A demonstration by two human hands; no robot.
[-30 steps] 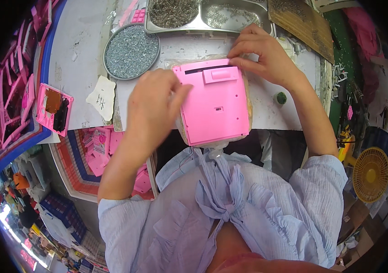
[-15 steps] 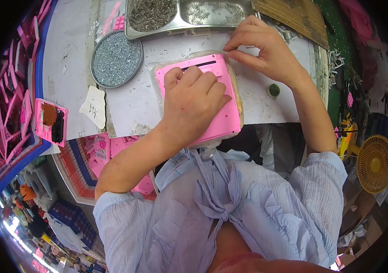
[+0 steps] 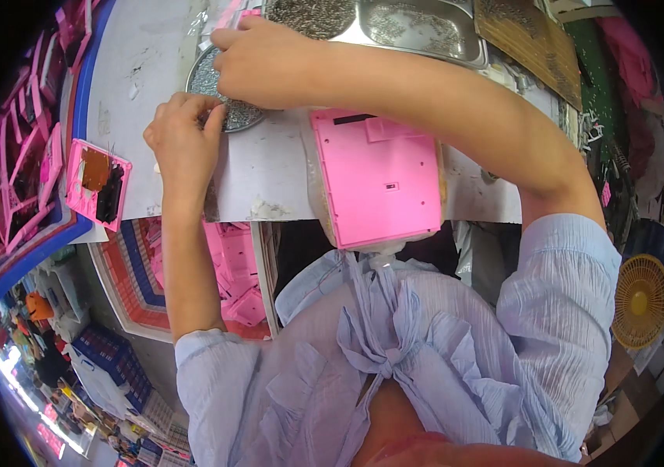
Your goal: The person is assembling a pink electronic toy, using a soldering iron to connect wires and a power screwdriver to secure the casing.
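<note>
Both hands meet at a round grey dish [image 3: 249, 127] of small silvery metal pieces [image 3: 204, 76], at the far left of the table. My left hand [image 3: 184, 138] is at the dish's near-left side, thumb and fingertips drawn together; anything between them is too small to make out. Reaching across the table, my right hand [image 3: 266, 64] bends its fingers over the dish, and what they hold, if anything, is hidden. A flat pink plastic panel [image 3: 379, 183] with a dark slot and small holes lies untouched at the table's near edge, on a clear-wrapped pad.
A metal tray [image 3: 357, 33] of small metal parts stands at the back, beside brown cardboard [image 3: 530, 47]. At left are a pink piece [image 3: 98, 183] with brown and black patches and a blue-edged bin [image 3: 67, 214] of pink parts. A yellow fan [image 3: 640, 302] stands right.
My left hand has lifted off the pink panel and moved left to the dish. My right hand has swung left from the panel's far right corner to the dish. The view has shifted slightly.
</note>
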